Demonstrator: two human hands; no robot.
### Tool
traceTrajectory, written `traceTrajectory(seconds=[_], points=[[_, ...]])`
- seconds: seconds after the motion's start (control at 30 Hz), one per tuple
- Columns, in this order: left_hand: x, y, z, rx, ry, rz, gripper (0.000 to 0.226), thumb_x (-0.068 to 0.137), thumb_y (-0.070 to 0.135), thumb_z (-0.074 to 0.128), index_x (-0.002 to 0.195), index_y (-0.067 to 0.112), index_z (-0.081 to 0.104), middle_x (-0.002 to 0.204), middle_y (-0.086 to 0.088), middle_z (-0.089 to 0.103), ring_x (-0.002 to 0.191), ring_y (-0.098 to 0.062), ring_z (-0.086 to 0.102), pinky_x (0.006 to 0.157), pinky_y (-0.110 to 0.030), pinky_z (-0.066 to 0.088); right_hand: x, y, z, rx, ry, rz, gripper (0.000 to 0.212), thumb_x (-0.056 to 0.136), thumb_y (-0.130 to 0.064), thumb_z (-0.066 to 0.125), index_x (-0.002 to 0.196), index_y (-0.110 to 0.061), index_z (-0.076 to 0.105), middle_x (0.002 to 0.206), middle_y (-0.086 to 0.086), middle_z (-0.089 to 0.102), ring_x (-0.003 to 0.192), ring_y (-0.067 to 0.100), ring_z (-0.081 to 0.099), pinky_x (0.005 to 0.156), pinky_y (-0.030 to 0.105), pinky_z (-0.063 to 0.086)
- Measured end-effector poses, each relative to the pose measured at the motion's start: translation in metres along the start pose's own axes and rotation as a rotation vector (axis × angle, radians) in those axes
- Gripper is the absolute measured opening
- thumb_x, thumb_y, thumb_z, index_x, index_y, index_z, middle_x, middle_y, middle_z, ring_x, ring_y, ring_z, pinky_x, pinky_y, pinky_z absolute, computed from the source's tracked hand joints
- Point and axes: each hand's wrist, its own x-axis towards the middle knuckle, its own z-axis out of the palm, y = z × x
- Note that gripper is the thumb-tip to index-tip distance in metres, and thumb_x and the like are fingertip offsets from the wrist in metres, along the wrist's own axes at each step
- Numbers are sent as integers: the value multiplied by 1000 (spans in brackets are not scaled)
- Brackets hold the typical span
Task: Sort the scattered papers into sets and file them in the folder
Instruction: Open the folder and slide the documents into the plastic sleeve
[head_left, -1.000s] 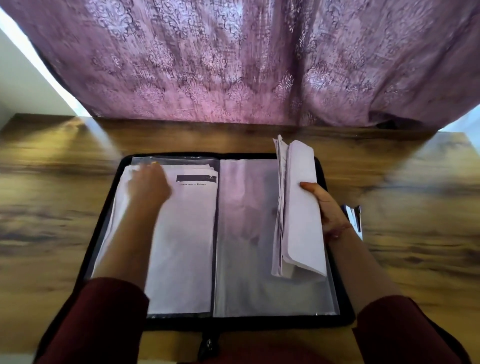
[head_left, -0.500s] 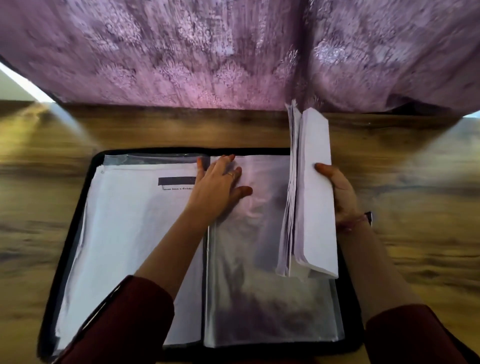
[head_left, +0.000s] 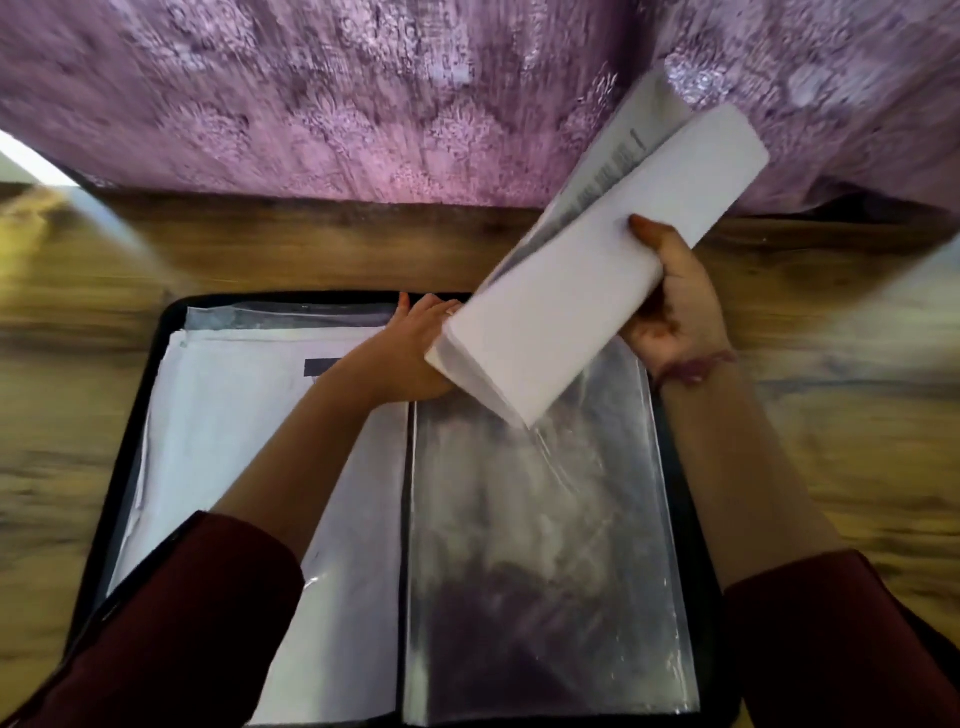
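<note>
A black zip folder (head_left: 156, 364) lies open on the wooden table. Its left sleeve holds white printed papers (head_left: 234, 441); the right clear plastic sleeve (head_left: 545, 545) looks empty. My left hand (head_left: 410, 353) rests at the top of the folder by the spine, its fingertips hidden behind the stack of papers (head_left: 587, 291). My right hand (head_left: 675, 306) grips that white stack, which is tilted with its lower end over the top of the right sleeve.
A purple patterned curtain (head_left: 363, 93) hangs along the table's far edge. Bare wooden table (head_left: 78, 312) stretches on both sides of the folder. Dark red sleeves cover both my forearms near the bottom of the view.
My right hand lifted the paper stack and tilted it, its lower end swinging left over the right sleeve. My left hand slid from the left page to the top of the spine.
</note>
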Motion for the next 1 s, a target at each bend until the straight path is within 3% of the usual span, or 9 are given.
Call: traceTrajectory(seconds=[0.1,0.2,0.3,0.37,0.43,0.6,0.77,0.9,1.0], points=[[3,1,-5,-114,65,33,37,81,18,78,116,10,69,123,-12,63,123,-28,52,110,-61,27,9,-6,19,26,83,-75,35,82,-19,72,113,-6,63,106,10,73,92,23,71,72,39,59],[0,-6,-4,-166,151,111,21,84,13,75,105,11,75,111,-3,69,107,-19,63,110,-54,33,20,-8,30,107,198,-196,42,83,-12,72,123,-4,60,113,12,70,99,25,69,77,39,59],[-6,-8,-3,-269,222,164,23,84,1,71,106,8,73,107,0,69,101,-13,66,99,-31,49,28,-6,35,78,255,-276,49,83,-6,71,129,-4,54,119,14,67,103,27,67,82,41,58],[-7,-10,-6,-308,248,155,25,83,-1,71,106,10,73,104,5,68,99,0,63,92,-14,47,33,-4,35,29,269,-300,52,83,-4,71,131,-6,52,121,13,66,101,26,67,81,40,58],[-5,-11,-11,-325,257,135,26,83,-2,71,105,11,73,102,13,66,99,7,61,90,-8,44,35,-3,31,-13,239,-313,54,82,-3,71,132,-6,51,122,12,65,105,26,65,85,41,57],[-2,-12,-16,-302,250,96,22,82,0,72,101,12,74,99,8,66,102,-12,58,88,-9,44,34,-2,11,-235,84,-270,50,80,-11,75,126,-8,56,113,6,70,99,19,69,75,33,59],[-1,-15,-20,-330,194,109,32,82,0,72,94,29,68,97,21,62,98,-7,57,85,-7,44,42,-12,-14,-352,-41,-164,44,80,-12,76,121,-7,60,110,6,72,100,20,69,74,37,58],[2,-13,-23,-445,142,150,27,83,-2,71,94,23,71,95,10,68,88,-2,65,81,-13,49,51,-19,-28,-458,-86,-139,40,81,-6,74,118,-7,60,102,2,74,96,19,71,70,34,58],[3,-14,-24,-493,141,131,27,83,0,71,92,26,71,94,9,71,89,-8,67,85,-21,53,55,-20,-36,-533,-164,-115,39,79,-3,75,116,-6,62,105,4,74,98,20,70,70,32,58]])
